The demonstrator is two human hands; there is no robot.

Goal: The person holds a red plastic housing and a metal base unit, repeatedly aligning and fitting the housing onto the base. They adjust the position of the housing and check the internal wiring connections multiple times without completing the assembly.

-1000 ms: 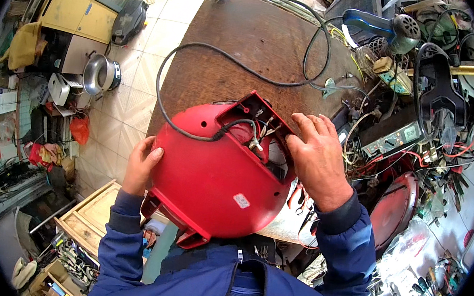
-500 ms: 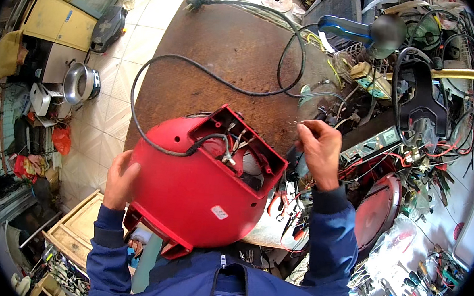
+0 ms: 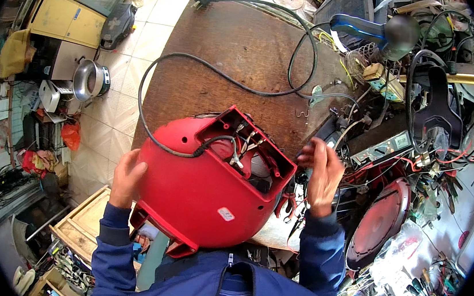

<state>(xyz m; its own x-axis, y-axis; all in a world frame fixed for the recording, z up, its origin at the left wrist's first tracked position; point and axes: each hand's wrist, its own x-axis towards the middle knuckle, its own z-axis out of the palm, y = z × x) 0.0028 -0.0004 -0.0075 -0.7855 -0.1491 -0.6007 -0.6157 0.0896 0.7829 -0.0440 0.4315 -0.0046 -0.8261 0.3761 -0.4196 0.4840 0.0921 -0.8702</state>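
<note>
A rounded red appliance housing (image 3: 204,185) lies tilted against the near side of the wooden table, its rectangular wiring recess facing up. Inside the recess, several wires and pale connectors (image 3: 237,161) show. My left hand (image 3: 128,180) grips the housing's left side, thumb on the shell and the fingers partly hidden. Just off the recess's right end, my right hand (image 3: 322,177) is open with its fingers loosely extended; the fingertips are dark and slightly blurred. A small bent wire piece (image 3: 302,114) lies on the tabletop beyond it. A black power cord (image 3: 221,79) loops from the housing across the table.
The brown wooden table (image 3: 202,34) extends away from me. On the right lie a meter (image 3: 384,149), a round red-rimmed part (image 3: 379,223), a black headband-like frame (image 3: 440,111) and tangled cables. Red-handled pliers (image 3: 284,204) sit beside the housing. A metal bowl (image 3: 86,81) stands at left.
My right hand has come nearer, toward the housing's right end, and its pinch has loosened. The bent wire piece now shows on the table. My left hand stays on the housing.
</note>
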